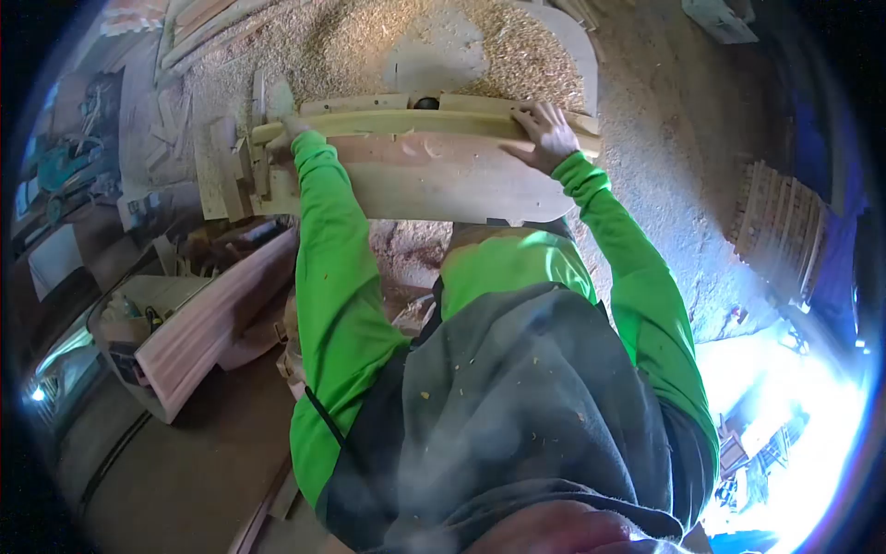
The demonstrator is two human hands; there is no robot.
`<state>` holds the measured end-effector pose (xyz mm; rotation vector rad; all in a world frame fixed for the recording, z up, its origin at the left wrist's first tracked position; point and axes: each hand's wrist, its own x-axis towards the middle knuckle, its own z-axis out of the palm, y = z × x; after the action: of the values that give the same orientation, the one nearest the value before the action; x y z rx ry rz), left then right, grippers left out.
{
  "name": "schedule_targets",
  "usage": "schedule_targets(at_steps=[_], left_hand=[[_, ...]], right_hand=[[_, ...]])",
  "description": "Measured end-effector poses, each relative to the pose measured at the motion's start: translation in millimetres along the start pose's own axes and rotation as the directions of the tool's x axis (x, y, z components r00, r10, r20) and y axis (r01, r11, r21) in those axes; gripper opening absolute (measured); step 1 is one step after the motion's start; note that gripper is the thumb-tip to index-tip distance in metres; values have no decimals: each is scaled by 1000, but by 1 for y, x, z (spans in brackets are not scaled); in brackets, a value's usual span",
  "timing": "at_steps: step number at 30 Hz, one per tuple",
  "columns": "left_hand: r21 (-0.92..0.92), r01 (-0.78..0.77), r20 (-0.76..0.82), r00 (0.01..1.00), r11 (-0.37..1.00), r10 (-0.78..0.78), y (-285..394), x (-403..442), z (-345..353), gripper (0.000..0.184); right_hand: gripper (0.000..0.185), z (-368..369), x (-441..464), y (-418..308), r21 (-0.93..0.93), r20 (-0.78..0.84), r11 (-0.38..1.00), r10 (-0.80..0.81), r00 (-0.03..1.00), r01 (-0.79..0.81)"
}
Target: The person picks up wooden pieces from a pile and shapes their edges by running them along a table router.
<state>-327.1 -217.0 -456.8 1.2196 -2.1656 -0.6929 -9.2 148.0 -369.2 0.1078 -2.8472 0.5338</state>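
A long, pale yellowish wooden strip (415, 122) lies across a flat work surface (443, 174), along a wooden fence (355, 104) with a dark round part (426, 103) in a gap at its middle. Near the strip's right end rests my right hand (546, 131), fingers spread over the wood and thumb toward the body. My left hand (288, 137) is at the strip's left end; its fingers are blurred and hard to make out. Both arms are stretched forward in bright green sleeves.
Wood shavings (535, 55) are heaped behind the fence. Wooden offcuts (231, 166) stand at the left edge. A large wooden board (217, 323) leans at lower left. Stacked slats (780, 226) are at the right. Bright light glares at lower right.
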Motion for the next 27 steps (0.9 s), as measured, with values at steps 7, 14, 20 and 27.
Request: schedule_targets(at_steps=[7,14,20,27], left_hand=[[-749,546,602,798,375,41,-6,40,-99,35],[-732,668,486,647,-130,588,69,-54,-341,65],[-206,947,159,281,-247,946,54,-44,-345,68],[-232,950,36,225,-210,974,73,-59,-383,65]], right_hand=[[70,2,-42,-3,-127,16,991,38,999,-36],[40,-117,-76,-60,-16,-277,999,24,961,-29],[41,-171,-118,-83,-185,-347,971,81,934,-153],[45,-175,-141,-91,-45,-288,984,152,945,-172]])
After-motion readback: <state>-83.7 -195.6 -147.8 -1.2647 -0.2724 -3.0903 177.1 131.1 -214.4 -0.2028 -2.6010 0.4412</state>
